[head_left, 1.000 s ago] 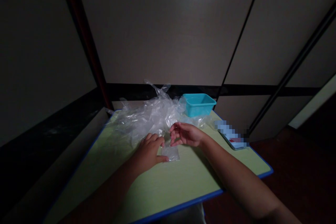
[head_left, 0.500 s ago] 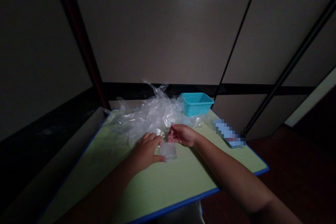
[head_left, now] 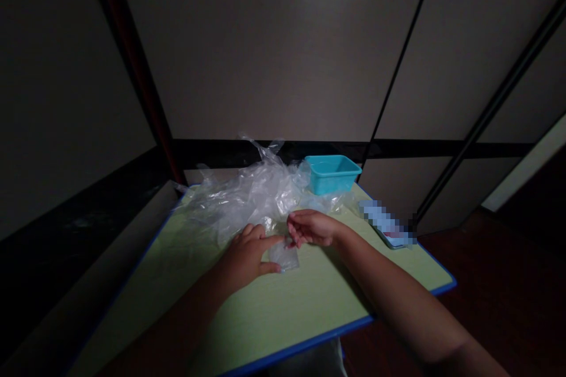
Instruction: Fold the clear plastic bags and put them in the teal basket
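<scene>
A small folded clear plastic bag [head_left: 287, 256] lies flat on the light green table [head_left: 283, 312]. My left hand [head_left: 250, 253] rests at its left side, thumb and index finger stretched apart, with both tips on the bag. At the bag's top edge is my right hand [head_left: 313, 228], its fingers curled in close to the left index fingertip. Whatever the right fingers pinch, if anything, is too small to make out. Just beyond both hands spreads a heap of crumpled clear plastic bags [head_left: 256, 188].
A turquoise plastic basket [head_left: 333, 179] stands at the table's back right corner, with loose plastic in front of it. On the right side lies a flat, pixelated phone-like object [head_left: 387, 227]. Cabinet panels [head_left: 283, 59] rise directly behind the table, which has a blue edge.
My left index finger has straightened to the right across the bag's top. My right fingers have moved slightly down and right, curling over the bag's top edge. Everything else stays put.
</scene>
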Demonstrator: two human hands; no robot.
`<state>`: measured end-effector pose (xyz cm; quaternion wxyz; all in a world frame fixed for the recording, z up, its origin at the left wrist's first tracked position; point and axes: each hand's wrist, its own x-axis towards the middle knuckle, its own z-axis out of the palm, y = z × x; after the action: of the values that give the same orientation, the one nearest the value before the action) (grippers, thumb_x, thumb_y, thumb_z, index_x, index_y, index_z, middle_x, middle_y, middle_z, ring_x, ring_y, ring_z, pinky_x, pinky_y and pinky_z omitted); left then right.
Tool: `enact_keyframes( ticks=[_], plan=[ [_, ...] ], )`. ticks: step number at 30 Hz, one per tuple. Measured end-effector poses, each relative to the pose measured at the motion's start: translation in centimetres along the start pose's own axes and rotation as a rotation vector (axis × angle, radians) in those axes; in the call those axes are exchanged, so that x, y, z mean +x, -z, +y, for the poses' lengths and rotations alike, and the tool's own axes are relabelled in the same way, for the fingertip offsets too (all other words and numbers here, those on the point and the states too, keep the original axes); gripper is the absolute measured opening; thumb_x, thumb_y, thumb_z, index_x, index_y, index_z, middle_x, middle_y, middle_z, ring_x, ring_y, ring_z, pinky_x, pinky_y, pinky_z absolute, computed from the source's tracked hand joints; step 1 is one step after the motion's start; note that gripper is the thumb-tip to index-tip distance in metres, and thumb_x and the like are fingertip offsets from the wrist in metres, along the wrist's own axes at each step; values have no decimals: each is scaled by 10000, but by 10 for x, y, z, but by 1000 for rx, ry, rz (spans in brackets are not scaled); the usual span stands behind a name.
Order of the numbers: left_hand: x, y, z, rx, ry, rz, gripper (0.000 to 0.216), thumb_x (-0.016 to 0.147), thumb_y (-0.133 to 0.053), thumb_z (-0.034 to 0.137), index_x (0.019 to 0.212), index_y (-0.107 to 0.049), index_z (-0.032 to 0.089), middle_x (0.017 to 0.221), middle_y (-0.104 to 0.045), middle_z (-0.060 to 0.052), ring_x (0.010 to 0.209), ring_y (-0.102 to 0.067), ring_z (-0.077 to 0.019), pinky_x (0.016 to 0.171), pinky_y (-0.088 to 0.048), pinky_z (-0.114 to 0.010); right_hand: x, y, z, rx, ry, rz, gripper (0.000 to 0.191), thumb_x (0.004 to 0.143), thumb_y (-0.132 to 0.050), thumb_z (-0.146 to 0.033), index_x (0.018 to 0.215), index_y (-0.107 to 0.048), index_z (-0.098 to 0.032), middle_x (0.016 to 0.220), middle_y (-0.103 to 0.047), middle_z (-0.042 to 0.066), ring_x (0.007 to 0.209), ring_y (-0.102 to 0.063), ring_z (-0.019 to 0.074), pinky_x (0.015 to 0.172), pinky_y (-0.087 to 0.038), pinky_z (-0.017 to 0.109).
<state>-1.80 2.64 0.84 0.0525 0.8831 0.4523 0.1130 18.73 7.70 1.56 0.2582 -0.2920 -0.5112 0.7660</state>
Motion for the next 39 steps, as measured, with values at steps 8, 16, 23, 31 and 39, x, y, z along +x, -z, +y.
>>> enact_keyframes(
  ticks=[8,16,23,31,39],
  plan=[
    [-1,-1,-3,28,-31,-36,467,689,-618,565,1132,-545,440,928,-447,-10,912,-394,-212,776,-335,-284,1,1,7,-84,14,-148,346,769,-585,-451,691,-537,-117,575,-561,-11,486,-539,95,615,-436,260],
    [0,3,-1,39,-40,-38,438,684,-624,556,1090,-581,399,917,-456,-6,898,-407,-206,752,-331,-264,-4,-2,3,-99,-48,-235,334,755,-613,-439,748,-552,-111,602,-554,-2,543,-536,102,560,-435,238],
    [-2,3,-1,33,-48,-31,415,696,-614,546,1082,-585,395,925,-454,-7,911,-404,-207,767,-329,-269,-5,-2,3,-126,-91,-299,361,757,-606,-463,763,-548,-106,584,-540,-4,534,-529,103,498,-427,221],
    [-2,6,2,32,-48,-41,390,704,-587,565,1041,-614,370,920,-458,-16,905,-400,-211,766,-337,-287,-9,-3,4,-155,-135,-374,347,704,-670,-429,774,-505,-132,610,-555,-13,548,-575,123,514,-452,237],
    [-3,4,0,31,-44,-34,377,700,-599,553,1033,-617,379,929,-450,-11,912,-400,-209,784,-340,-290,-10,-8,-1,-284,-139,-415,376,706,-642,-476,796,-474,-153,641,-535,-21,545,-549,115,549,-439,256]
  ],
)
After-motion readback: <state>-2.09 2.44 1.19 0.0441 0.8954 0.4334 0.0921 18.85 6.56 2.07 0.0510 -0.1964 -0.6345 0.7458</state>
